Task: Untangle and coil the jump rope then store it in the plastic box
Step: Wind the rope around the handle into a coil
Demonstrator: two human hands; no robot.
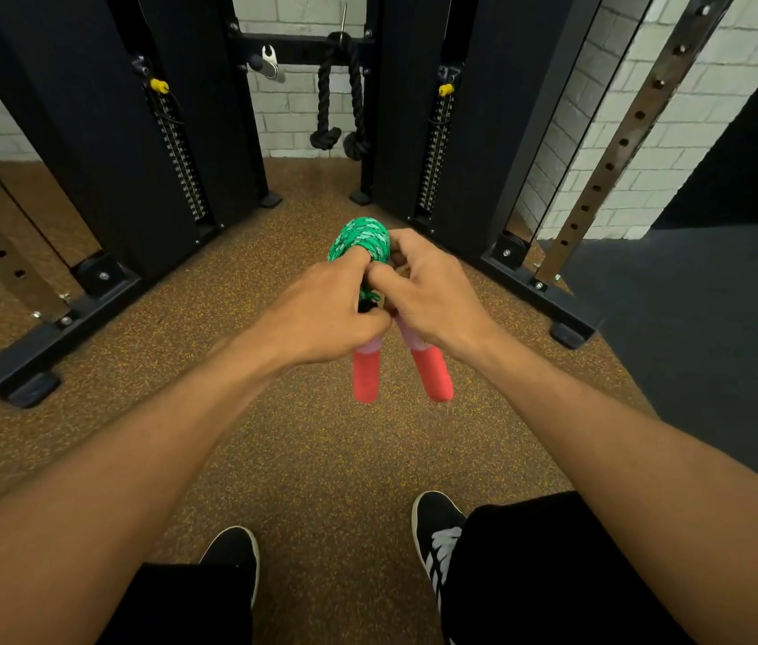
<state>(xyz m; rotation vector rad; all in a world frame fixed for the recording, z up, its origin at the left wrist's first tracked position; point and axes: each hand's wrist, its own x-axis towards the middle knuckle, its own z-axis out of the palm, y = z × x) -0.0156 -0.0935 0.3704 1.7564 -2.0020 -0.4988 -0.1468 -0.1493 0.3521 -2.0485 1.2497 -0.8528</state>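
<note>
I saw my left hand and right hand both curled tight around the coiled green jump rope, pink handles hanging toward six o'clock.

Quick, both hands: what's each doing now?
Left hand: grips the coiled green braided jump rope with red handles.
Right hand: grips the same rope.

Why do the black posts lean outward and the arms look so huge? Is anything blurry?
Head view: the wide lens tilts the black posts outward and swells the forearms near the bottom edge; the red handles look slightly soft, the green rope sharper; lighting is even, without hard shadows.
</note>
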